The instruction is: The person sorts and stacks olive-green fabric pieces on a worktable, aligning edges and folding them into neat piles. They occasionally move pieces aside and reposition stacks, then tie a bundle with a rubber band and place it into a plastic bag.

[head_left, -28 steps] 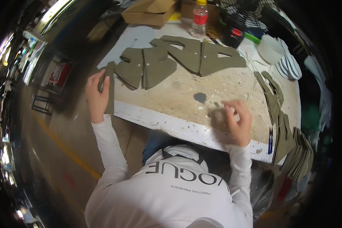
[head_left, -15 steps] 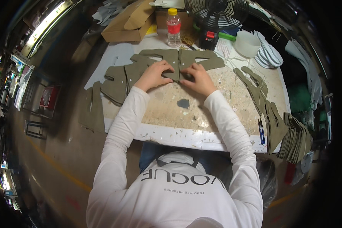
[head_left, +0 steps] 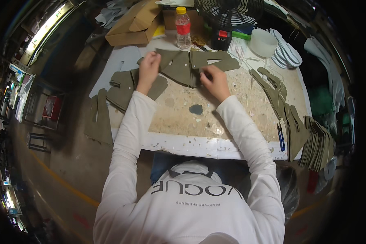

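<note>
Two olive fabric pieces (head_left: 177, 72) meet along a straight middle seam line on the worktable, each with a cut-out slit. At the upper corner of the left one, my left hand (head_left: 149, 70) has its fingers closed, slightly blurred, with the fabric edge at the fingertips. My right hand (head_left: 214, 80) is curled at the lower edge of the right piece (head_left: 218, 62), thumb and fingers pinching there; the fingertips are partly hidden. More olive pieces (head_left: 120, 90) lie overlapped by my left wrist, and another (head_left: 99, 118) hangs over the table's left edge.
The worktable (head_left: 179, 132) carries blue thread snips (head_left: 281, 137), olive strips (head_left: 274, 95) and a stack of olive pieces (head_left: 316, 144) at right. Farther back stand a bottle (head_left: 183, 30), a cardboard box (head_left: 130, 28), a fan (head_left: 229, 12), a white roll (head_left: 263, 43) and pale cut pieces (head_left: 286, 53).
My left hand has moved up and left from the middle seam line, and the left piece's outer part has shifted with it. My right hand has moved slightly right and curled more.
</note>
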Motion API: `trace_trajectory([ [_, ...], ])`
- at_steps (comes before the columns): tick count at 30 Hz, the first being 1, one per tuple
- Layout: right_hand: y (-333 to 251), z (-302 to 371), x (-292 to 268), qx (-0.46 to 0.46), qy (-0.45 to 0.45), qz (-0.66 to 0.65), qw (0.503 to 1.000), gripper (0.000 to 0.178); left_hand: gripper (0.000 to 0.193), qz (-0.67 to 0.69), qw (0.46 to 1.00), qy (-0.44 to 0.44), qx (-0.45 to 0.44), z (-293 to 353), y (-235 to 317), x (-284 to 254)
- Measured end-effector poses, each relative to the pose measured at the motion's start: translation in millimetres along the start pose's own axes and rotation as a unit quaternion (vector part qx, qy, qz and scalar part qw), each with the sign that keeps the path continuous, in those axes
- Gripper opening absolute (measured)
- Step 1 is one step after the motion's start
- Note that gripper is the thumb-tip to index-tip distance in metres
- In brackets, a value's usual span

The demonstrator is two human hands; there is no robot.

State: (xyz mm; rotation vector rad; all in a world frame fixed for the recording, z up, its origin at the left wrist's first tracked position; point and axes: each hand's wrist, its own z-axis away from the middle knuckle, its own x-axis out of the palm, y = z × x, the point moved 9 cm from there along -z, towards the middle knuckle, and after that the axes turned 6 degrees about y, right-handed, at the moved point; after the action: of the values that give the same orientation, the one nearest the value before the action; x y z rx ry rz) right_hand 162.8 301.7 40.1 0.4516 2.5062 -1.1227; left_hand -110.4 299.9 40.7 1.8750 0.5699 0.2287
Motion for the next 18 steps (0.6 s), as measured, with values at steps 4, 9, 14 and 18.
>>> trace_trajectory([
  [4,56,-19,-29,0.246,0.109,-0.261,0.927,0.026,0.019,0.113,0.988,0.107,-0.008,-37,17,-47],
  [9,46,-71,-130,0.165,0.216,-0.154,0.95,0.029,0.014,0.137,0.972,0.148,0.123,-65,106,-87],
  [14,-51,-66,-201,-0.093,0.219,0.062,0.969,0.018,0.019,-0.034,0.971,0.079,0.223,-18,184,-77],
  [18,-100,7,-167,-0.062,0.023,0.125,0.99,0.023,0.021,-0.23,0.949,-0.092,0.197,99,165,-22],
])
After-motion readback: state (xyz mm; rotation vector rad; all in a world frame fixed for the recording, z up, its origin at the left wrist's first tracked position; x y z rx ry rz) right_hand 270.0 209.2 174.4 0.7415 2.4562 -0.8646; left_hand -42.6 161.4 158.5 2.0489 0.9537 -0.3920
